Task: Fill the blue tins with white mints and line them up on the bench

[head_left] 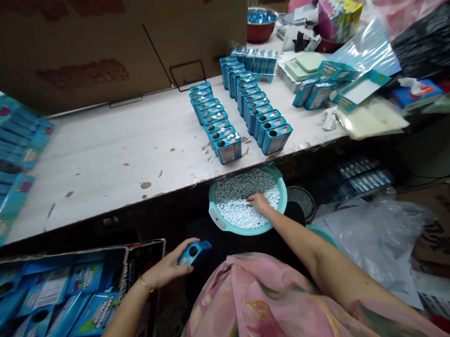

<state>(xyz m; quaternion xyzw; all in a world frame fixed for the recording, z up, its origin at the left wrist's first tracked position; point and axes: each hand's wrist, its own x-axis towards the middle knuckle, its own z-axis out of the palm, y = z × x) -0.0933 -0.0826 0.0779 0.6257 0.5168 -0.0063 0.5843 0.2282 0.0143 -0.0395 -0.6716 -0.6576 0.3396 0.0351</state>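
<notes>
A person in a pink patterned garment [252, 309] sits at a long white worktop [132, 148], seen from their own head height. The left hand [175, 265], with a gold bracelet [145, 284] at the wrist, grips a small blue box [193, 253], fingers and thumb closed around its sides. The box is above the lap, in front of the worktop's near edge and well apart from it; a round dark spot shows on its upward face.

The right hand [259, 203] reaches into a turquoise basin [213, 210] at the middle of the near edge, partly beneath it. Its fingertips are drawn together at the surface of many small white pieces [237, 216]; whether they grip any cannot be told.

On the worktop, right of its middle, two rows of upright blue boxes run from the near edge toward the back: a left row [227, 150], with white pieces on several tops, and a longer right row [277, 139]. A large cardboard box [126, 42] stands along the back edge. Filled blue trays [21, 145] occupy the left end. Below the near edge's left part, an open carton [126, 263] holds more blue boxes [96, 311].
</notes>
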